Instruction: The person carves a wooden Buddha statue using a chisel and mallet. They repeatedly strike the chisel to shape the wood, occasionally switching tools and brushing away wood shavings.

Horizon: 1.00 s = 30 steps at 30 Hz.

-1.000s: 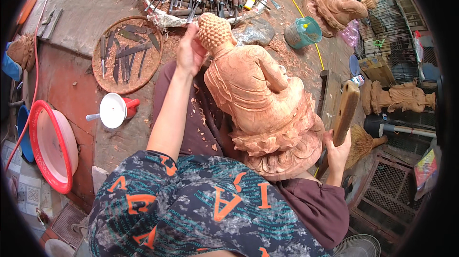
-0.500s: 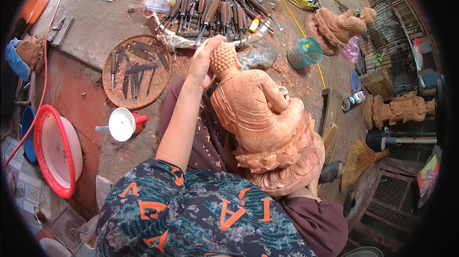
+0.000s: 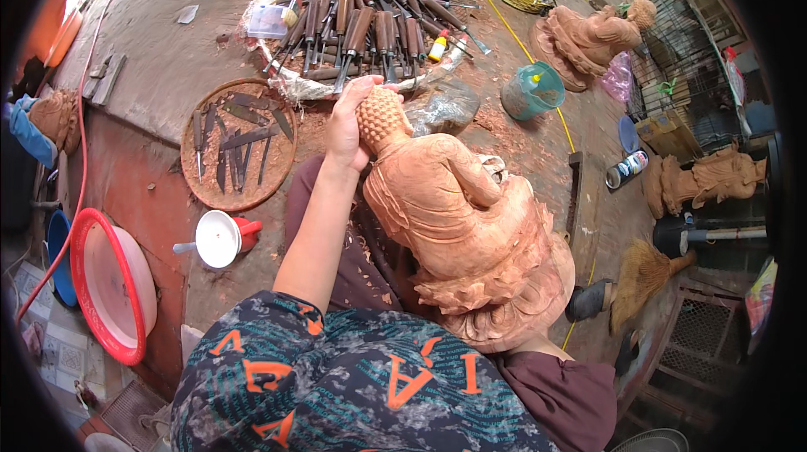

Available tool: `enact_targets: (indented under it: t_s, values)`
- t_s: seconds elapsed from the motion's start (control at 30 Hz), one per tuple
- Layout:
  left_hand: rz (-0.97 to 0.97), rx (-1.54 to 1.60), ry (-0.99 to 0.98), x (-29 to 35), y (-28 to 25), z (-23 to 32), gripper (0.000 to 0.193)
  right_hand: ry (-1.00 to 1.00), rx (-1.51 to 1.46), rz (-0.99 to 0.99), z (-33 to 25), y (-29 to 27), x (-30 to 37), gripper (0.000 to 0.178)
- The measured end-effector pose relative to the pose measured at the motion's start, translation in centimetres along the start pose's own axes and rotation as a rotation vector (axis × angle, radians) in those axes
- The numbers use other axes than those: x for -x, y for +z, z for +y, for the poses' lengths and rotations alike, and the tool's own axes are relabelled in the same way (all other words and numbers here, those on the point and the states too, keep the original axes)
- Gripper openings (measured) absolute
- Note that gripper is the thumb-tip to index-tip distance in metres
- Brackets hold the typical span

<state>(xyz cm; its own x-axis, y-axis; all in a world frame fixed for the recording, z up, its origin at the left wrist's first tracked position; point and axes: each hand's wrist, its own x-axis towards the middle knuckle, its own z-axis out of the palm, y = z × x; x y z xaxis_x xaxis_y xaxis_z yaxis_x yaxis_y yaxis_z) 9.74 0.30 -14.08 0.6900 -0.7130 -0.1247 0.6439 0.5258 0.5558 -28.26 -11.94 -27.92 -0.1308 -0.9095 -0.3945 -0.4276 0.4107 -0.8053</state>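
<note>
A large reddish wooden statue (image 3: 454,216) of a seated figure lies tilted across my lap, its knobbly head pointing away from me. My left hand (image 3: 345,120) is wrapped around the left side of that head, gripping it. My right hand is hidden under the statue's lotus-shaped base; only a bit of forearm (image 3: 538,341) shows there. Just beyond the head, a heap of wood-handled chisels (image 3: 361,23) is spread on the workbench.
A round tray of blades (image 3: 238,145) lies left of my hand, with a white funnel (image 3: 217,239) and a red basin (image 3: 109,284) nearer. To the right are a teal bucket (image 3: 532,90), two more carved statues (image 3: 588,31) (image 3: 714,174), a spray can (image 3: 626,170) and a broom (image 3: 643,271).
My right hand, which held a wooden mallet beside the statue a second ago, has dropped out of sight behind the base. My left hand stays on the head.
</note>
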Motion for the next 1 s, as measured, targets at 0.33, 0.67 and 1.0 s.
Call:
enact_targets:
  t_s: [0.33, 0.67, 1.0]
  values:
    - [0.060, 0.074, 0.042, 0.1, 0.8, -0.1, 0.025, 0.005, 0.007, -0.029, 0.0, -2.2, -0.1, 0.053]
    - [0.013, -0.118, 0.091, -1.4, 3.7, -1.6, 0.020, -0.004, 0.026, -0.015, -1.1, -6.7, 0.6, 0.056]
    - [0.128, -0.867, 0.154, -4.3, -2.0, 2.9, 0.033, -0.154, -0.052, -0.010, -13.0, -17.3, 4.3, 0.059]
